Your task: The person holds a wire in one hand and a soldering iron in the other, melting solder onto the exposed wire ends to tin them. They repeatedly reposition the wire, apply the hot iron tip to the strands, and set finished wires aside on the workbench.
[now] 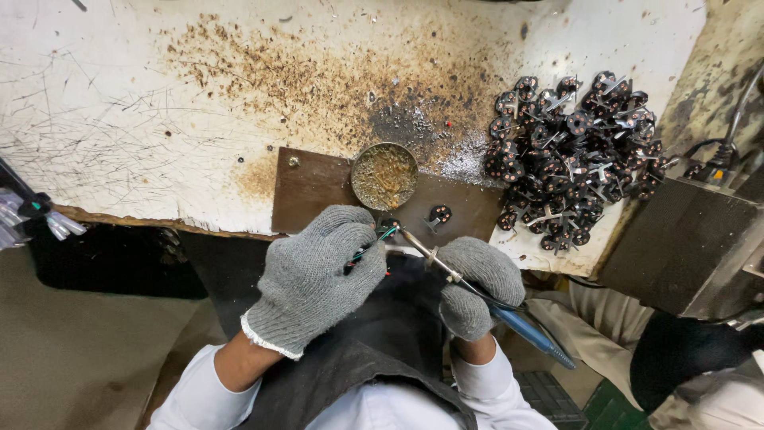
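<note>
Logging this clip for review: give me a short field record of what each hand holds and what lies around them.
left hand: grey-gloved left hand pinches thin wires at a small black part
right hand: gloved right hand holds a soldering iron, tip at that part
in front: round flux tin on a brown plate
right side: pile of black parts
surface: scorched white bench

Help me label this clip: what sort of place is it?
Likely a small electronics soldering workshop: a soldering iron in the right hand, a flux-stained scorched bench, a heap of small black wired parts.
</note>
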